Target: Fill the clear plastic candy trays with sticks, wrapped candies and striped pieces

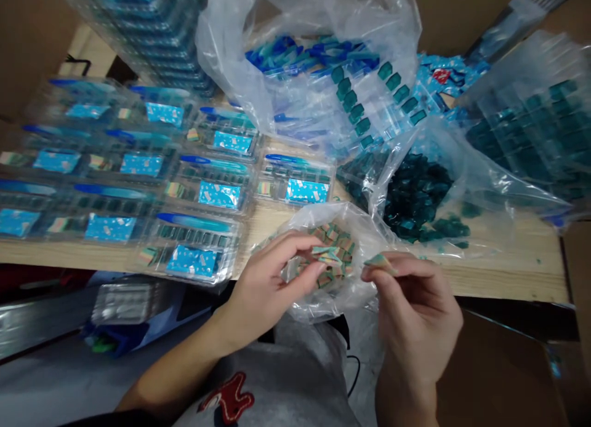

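My left hand (270, 282) pinches a few small striped pastel squares (327, 253) between thumb and fingers. Close by on the right, my right hand (418, 307) grips another striped pastel square (379, 263) by its edge, one corner pointing up. Both hands are over the front edge of the table, at an open clear plastic bag (362, 291). More of the same striped squares (344, 245) lie loose inside it, partly hidden by my left fingers. What the squares are made of cannot be told.
Clear packs (198, 248) with blue pens and blue patterned sachets cover the table's left, below a tall stack (161, 39). Behind stands a bag of blue pens (318, 55). Dark green pieces (415, 190) fill a bag at right, beside green-filled trays (540, 125).
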{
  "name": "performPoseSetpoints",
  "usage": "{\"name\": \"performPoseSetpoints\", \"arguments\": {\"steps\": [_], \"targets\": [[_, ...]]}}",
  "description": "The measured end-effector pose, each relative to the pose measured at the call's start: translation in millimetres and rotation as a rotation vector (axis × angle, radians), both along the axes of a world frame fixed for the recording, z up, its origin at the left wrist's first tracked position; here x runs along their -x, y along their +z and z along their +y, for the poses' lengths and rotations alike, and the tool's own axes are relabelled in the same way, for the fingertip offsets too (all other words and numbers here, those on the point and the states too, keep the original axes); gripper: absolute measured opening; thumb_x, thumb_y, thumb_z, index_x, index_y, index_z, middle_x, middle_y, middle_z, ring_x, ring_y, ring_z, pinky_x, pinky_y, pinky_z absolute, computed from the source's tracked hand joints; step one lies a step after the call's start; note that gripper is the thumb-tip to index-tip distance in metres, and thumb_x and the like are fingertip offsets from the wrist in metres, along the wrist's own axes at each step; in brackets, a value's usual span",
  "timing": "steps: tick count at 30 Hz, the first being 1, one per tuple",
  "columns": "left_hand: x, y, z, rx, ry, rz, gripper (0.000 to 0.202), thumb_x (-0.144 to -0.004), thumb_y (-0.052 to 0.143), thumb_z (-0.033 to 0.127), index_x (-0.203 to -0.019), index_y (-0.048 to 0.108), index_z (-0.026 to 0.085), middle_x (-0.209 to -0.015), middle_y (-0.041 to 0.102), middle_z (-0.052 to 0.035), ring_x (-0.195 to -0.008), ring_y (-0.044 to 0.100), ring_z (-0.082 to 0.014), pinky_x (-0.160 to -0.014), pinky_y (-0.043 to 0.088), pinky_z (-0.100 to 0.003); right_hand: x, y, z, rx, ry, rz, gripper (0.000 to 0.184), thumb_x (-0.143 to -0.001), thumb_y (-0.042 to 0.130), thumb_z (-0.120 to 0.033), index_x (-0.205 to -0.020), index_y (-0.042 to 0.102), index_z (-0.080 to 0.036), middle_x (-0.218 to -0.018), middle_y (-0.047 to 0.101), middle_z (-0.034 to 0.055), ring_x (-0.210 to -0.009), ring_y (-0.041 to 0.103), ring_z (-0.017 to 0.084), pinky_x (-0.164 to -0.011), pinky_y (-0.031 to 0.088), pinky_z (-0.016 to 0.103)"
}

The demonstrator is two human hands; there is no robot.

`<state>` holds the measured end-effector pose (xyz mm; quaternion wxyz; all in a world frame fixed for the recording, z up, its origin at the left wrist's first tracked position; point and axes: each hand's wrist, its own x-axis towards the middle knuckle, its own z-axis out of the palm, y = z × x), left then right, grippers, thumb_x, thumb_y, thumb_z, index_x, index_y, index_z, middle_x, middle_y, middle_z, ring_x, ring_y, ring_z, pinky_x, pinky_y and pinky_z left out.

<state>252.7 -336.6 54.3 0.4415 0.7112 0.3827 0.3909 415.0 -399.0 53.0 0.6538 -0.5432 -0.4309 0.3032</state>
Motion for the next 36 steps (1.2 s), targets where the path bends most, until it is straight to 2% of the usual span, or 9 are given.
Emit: {"name": "performPoseSetpoints", "arguments": {"steps": [2, 6, 11, 14, 21, 25, 29, 32, 36], "targets": [[0, -0.6, 0, 0.065, 0.024, -0.025, 0.014, -0.089, 0.067, 0.016, -0.102, 0.067, 0.022, -0.092, 0.071, 0.0009, -0.084, 0.068, -0.0111, -0.076, 0.054, -0.020, 0, 0.3, -2, -0.031, 0.002, -0.034, 0.026, -0.084, 0.071, -0.001, -0.095, 0.070, -0.025, -0.085, 0.068, -0.0025, -0.082, 0.064, 0.014, -0.073, 0.054, 0.024], [0, 4.2, 0, 0.138, -0.007, -0.069, 0.015, -0.087, 0.069, 0.015, -0.099, 0.069, 0.023, -0.092, 0.073, 0.0033, -0.085, 0.069, -0.0092, -0.077, 0.054, -0.017, 4, 0.9, 0, 0.010, 0.151, -0.090, 0.023, -0.085, 0.072, -0.002, -0.093, 0.070, -0.024, -0.087, 0.067, -0.0032, -0.084, 0.062, 0.014, -0.075, 0.052, 0.025], [3, 8.7, 5, 0.104, -0.094, -0.082, 0.014, -0.089, 0.067, 0.014, -0.100, 0.072, 0.022, -0.090, 0.074, 0.0012, -0.083, 0.070, -0.0110, -0.074, 0.056, -0.019, 8, -3.6, 2, -0.002, 0.120, -0.185, 0.030, -0.087, 0.069, -0.001, -0.105, 0.069, -0.026, -0.099, 0.067, -0.0021, -0.095, 0.062, 0.015, -0.083, 0.051, 0.027], [2, 7.6, 6, 0.087, -0.061, -0.093, 0.013, -0.089, 0.065, 0.013, -0.096, 0.072, 0.021, -0.088, 0.075, -0.0001, -0.081, 0.070, -0.0126, -0.073, 0.056, -0.021, 10, -4.4, 2, -0.017, 0.114, -0.232, 0.036, -0.088, 0.069, 0.000, -0.111, 0.069, -0.027, -0.103, 0.069, -0.0006, -0.099, 0.062, 0.017, -0.086, 0.052, 0.030], [1, 12.8, 8, 0.153, 0.010, -0.064, 0.013, -0.091, 0.059, 0.015, -0.087, 0.070, 0.019, -0.079, 0.072, -0.0002, -0.071, 0.068, -0.0118, -0.063, 0.055, -0.019, 14, 4.0, 12, -0.079, 0.118, -0.305, 0.031, -0.088, 0.063, 0.003, -0.103, 0.068, -0.024, -0.097, 0.063, -0.0015, -0.092, 0.061, 0.012, -0.080, 0.052, 0.020], [10, 18.0, 14, 0.083, -0.041, -0.016, 0.013, -0.092, 0.059, 0.015, -0.089, 0.070, 0.021, -0.081, 0.071, 0.0006, -0.074, 0.068, -0.0107, -0.067, 0.053, -0.017, 8, 9.0, 20, -0.083, 0.170, -0.334, 0.027, -0.089, 0.063, -0.001, -0.103, 0.068, -0.024, -0.103, 0.063, 0.0000, -0.097, 0.062, 0.012, -0.083, 0.053, 0.018], [16, 18.1, 19, 0.152, -0.107, -0.029, 0.016, -0.093, 0.058, 0.013, -0.090, 0.071, 0.022, -0.082, 0.074, 0.0016, -0.076, 0.070, -0.0101, -0.067, 0.055, -0.015, 4, 11.1, 22, -0.042, 0.200, -0.348, 0.025, -0.091, 0.066, -0.006, -0.107, 0.069, -0.026, -0.104, 0.067, -0.0004, -0.098, 0.064, 0.012, -0.086, 0.053, 0.018], [15, 15.8, 20, 0.258, -0.115, -0.089, 0.019, -0.091, 0.057, 0.010, -0.090, 0.072, 0.023, -0.079, 0.076, 0.0025, -0.073, 0.072, -0.0106, -0.066, 0.057, -0.016, 6, 9.6, 22, -0.001, 0.205, -0.270, 0.024, -0.089, 0.067, -0.004, -0.100, 0.070, -0.025, -0.101, 0.068, -0.0008, -0.096, 0.065, 0.012, -0.085, 0.054, 0.018], [10, 12.5, 21, 0.299, -0.068, -0.096, 0.015, -0.087, 0.062, 0.012, -0.089, 0.073, 0.022, -0.082, 0.077, 0.0006, -0.073, 0.073, -0.0134, -0.063, 0.059, -0.020, 7, 1.3, 24, 0.116, 0.216, 0.059, 0.017, -0.088, 0.073, -0.010, -0.093, 0.072, -0.026, -0.099, 0.071, -0.0007, -0.095, 0.068, 0.013, -0.082, 0.057, 0.020]]}}
